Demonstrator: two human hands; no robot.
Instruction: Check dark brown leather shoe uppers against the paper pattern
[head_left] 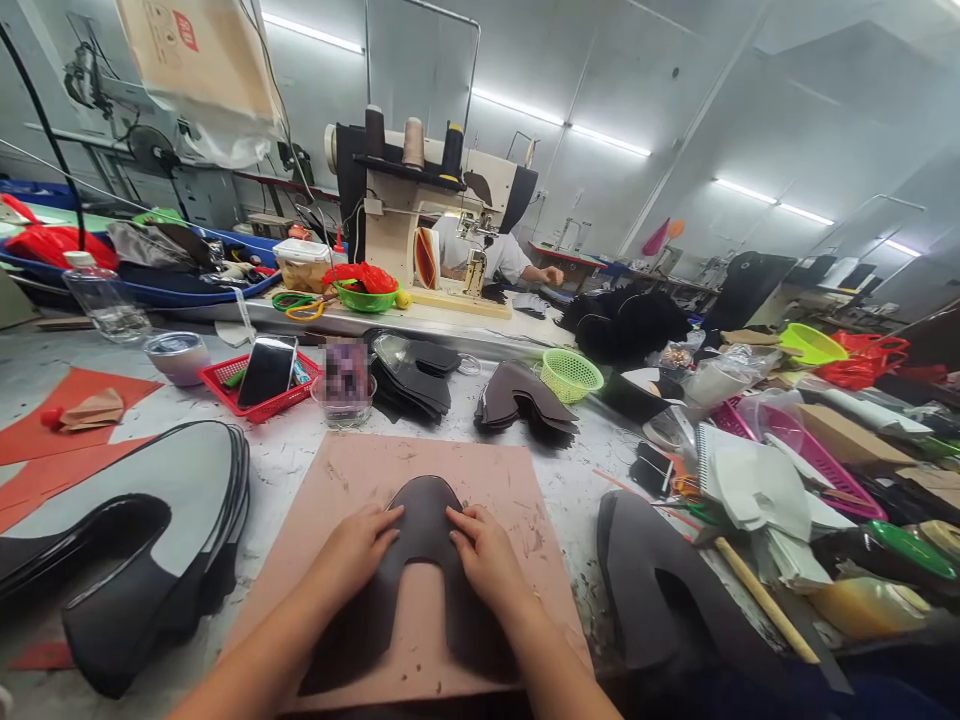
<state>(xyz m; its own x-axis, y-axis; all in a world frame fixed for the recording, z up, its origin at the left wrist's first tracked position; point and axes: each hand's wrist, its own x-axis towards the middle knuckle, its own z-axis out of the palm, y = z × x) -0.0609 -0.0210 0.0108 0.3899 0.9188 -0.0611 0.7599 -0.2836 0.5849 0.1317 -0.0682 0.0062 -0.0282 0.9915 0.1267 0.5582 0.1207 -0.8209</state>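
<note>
A dark U-shaped shoe upper (428,520) lies on the pink cutting board (322,580), its rounded toe end pointing away from me. My left hand (360,548) holds its left edge, fingertips pressed down near the toe. On the opposite edge, my right hand (484,555) grips the upper in the same way. Both forearms cover parts of its two legs. To the left rests a stack of uppers (202,480) with grey and black faces. More dark uppers (652,570) lie to the right of the board.
Behind the board are dark cut pieces (416,375), a brown stack (521,400), a green basket (571,375) and a red basket (262,400) with a phone. A sewing machine (390,220) stands beyond, with a person behind it. A wooden stick (765,600) lies right.
</note>
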